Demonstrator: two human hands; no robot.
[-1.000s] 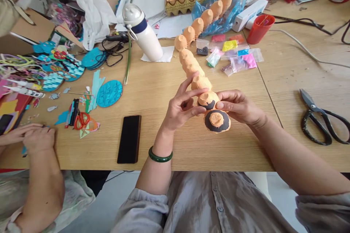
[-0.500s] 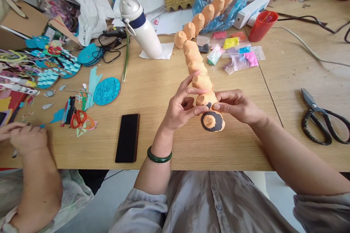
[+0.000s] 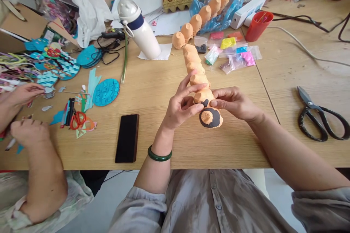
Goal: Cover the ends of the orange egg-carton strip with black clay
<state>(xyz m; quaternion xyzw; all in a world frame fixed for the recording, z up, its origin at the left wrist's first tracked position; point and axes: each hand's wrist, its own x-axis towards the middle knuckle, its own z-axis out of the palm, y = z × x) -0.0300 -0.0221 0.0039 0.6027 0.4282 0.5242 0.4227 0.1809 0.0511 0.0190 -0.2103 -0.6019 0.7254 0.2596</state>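
- Orange carton strip [image 3: 202, 79] near frame centre, over the counter [image 3: 161, 83]; left hand [image 3: 181, 107] grasps its side, right hand [image 3: 237, 103] pinches its edge.
- Too hard a squeeze could dent it.
- Black coating [image 3: 217, 117], lower end: may smear or lift if rubbed.

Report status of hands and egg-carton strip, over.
Left hand, right hand on orange egg-carton strip. Black ring on nearest cup. Phone, black scissors aside; nothing seen blocking.

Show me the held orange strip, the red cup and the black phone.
Held orange strip [image 3: 201, 79]: head view, on a middle bump.
Red cup [image 3: 256, 29]: head view, on its outer wall.
Black phone [image 3: 127, 138]: head view, on its screen.
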